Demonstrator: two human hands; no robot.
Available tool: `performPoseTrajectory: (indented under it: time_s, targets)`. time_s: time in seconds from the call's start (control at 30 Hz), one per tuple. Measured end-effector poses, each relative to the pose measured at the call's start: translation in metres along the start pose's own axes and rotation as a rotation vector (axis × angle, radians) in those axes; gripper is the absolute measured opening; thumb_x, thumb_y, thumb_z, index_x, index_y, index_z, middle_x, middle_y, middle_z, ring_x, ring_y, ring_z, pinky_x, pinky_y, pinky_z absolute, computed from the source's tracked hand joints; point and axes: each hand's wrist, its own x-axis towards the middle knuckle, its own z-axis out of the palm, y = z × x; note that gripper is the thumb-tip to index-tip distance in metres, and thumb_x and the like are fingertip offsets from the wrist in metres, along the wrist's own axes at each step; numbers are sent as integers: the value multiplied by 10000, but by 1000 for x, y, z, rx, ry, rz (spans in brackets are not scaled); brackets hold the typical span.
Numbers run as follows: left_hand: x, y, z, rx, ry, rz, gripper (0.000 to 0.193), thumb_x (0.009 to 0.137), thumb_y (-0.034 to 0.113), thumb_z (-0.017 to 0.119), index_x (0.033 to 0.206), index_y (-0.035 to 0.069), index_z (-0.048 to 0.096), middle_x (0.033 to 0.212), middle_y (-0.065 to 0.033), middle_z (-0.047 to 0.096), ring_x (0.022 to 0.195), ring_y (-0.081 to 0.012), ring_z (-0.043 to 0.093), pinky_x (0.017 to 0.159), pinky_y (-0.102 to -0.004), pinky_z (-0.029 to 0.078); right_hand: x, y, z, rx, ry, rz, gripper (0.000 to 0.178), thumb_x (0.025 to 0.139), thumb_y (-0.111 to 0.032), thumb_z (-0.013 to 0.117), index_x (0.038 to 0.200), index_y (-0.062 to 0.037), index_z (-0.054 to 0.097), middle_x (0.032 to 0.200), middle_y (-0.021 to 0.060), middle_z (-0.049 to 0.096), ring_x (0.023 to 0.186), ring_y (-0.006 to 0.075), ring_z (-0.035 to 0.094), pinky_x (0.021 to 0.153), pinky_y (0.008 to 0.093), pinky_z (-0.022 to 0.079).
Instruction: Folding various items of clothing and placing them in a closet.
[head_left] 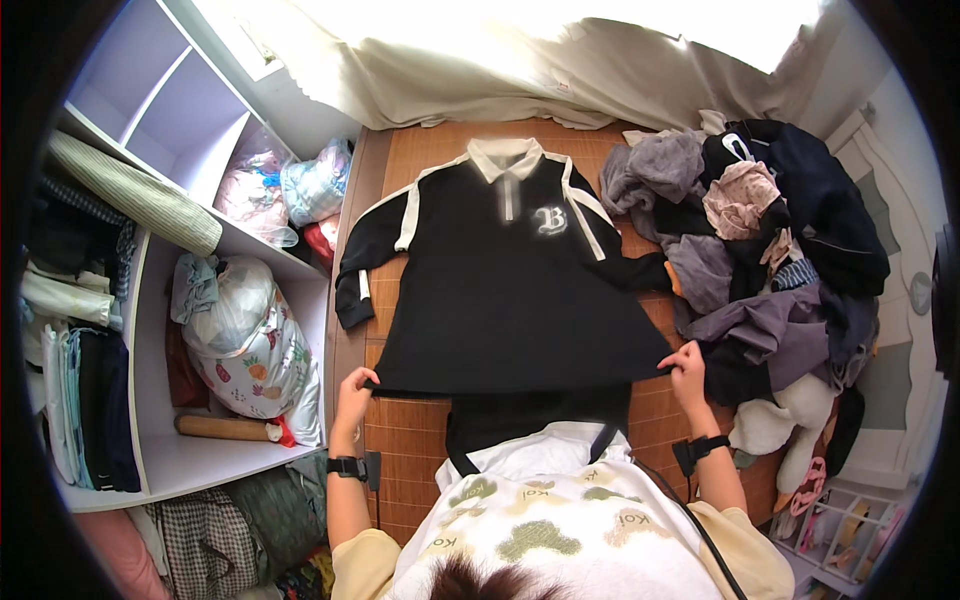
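A black long-sleeved polo shirt (490, 300) with a white collar, white sleeve stripes and a white letter on the chest lies spread out, collar at the far end. My left hand (354, 390) pinches its lower left hem corner. At the lower right hem corner, my right hand (687, 368) pinches the fabric between thumb and fingers. Between them the hem is drawn fairly straight. The left sleeve is bent down beside the body; the right sleeve reaches toward a clothes pile. Another black cloth (535, 415) shows below the hem, in front of me.
A brown slatted mat (405, 460) lies under the shirt. On the right rises a heap of crumpled clothes (700, 265). To the left stands a white shelf unit (235, 470) with folded clothes and a stuffed bag (255, 340). A pale curtain (480, 85) hangs at the far end.
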Motion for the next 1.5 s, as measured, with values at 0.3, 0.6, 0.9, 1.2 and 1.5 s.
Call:
performPoseTrajectory:
  time_s: [0.3,0.6,0.9,1.2,1.5]
  targets:
    - [-30,-117,18,-1,-336,-343,156,876,1,543,1031,14,542,887,-78,608,834,-167,625,748,-300,516,-61,37,48,432,-473,420,250,760,76,542,958,-14,664,940,84,620,810,159,592,731,252,477]
    - [56,-116,-28,-96,320,-523,353,921,235,567,1189,25,477,1135,-135,591,867,-206,632,739,-343,533,-3,94,16,-95,-602,414,214,832,-31,531,1005,0,654,920,136,677,847,225,650,757,320,500]
    - [204,-144,-40,-1196,677,-691,539,860,389,639,1172,18,402,892,-91,589,746,-188,587,744,-369,521,48,64,21,-9,-602,482,190,856,-67,552,1012,-18,650,973,161,656,908,270,635,797,333,486]
    - [289,-32,-115,-396,1327,180,374,903,86,504,1260,-16,458,1090,-143,578,865,-220,609,660,-266,541,103,59,21,60,-452,394,155,854,14,522,968,0,627,877,139,640,783,235,622,715,321,487]
    - [293,233,-39,520,954,1081,188,866,222,500,876,44,561,1016,-127,566,1009,-268,528,937,-367,378,193,26,58,206,-413,286,137,899,-5,509,979,5,619,883,85,614,709,152,602,652,254,473]
